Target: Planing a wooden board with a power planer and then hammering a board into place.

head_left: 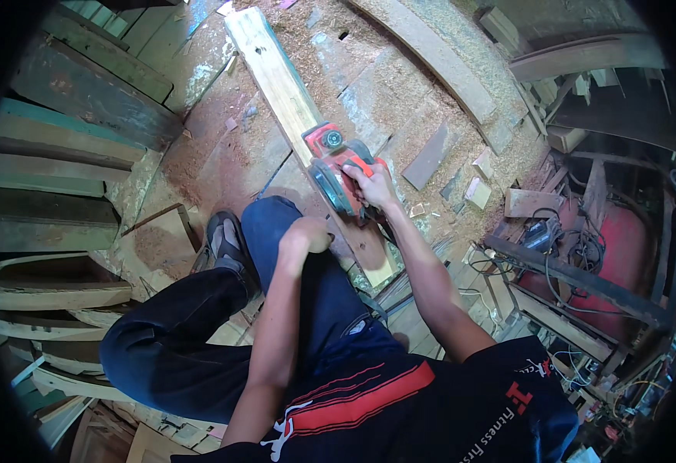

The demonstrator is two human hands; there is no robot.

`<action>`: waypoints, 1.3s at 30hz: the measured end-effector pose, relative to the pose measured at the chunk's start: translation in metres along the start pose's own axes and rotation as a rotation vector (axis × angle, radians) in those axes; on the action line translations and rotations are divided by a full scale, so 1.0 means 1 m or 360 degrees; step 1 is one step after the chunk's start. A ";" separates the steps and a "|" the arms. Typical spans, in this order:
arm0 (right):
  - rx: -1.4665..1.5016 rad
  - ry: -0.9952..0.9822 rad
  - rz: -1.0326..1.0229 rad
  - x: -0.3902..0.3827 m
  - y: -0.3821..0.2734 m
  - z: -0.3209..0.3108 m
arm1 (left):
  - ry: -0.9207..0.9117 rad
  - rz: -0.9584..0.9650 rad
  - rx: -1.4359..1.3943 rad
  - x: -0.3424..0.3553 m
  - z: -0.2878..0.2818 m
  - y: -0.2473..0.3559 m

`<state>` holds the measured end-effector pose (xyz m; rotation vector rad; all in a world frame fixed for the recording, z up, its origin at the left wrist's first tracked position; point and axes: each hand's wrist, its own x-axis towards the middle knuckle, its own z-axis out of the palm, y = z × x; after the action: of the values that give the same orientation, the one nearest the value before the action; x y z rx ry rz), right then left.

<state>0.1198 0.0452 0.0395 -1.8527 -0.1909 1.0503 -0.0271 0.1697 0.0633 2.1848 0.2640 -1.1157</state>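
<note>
A long pale plank (275, 78) lies diagonally on the floor, with a red power planer (328, 137) resting on it toward its near end. My right hand (369, 184) grips the planer's handle from the right. My left hand (307, 235) is curled over my raised knee, to the left of the planer and apart from it; its fingertips and anything inside them are hidden.
Sawdust and offcuts (427, 154) litter the floor (207, 158). A curved board (454, 85) lies at top right. Stacked boards (60, 166) line the left side. At right stand a dark metal frame (577, 278), a red tank (616, 239) and tangled cables.
</note>
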 end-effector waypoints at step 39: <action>0.0127 0.0106 -0.0003 0.038 -0.033 0.012 | 0.0154 0.0185 0.0385 0.036 0.116 0.077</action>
<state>0.1442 0.0904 0.0416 -1.8124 -0.1099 0.9799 -0.0456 0.0324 0.0230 2.4374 0.0438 -1.0231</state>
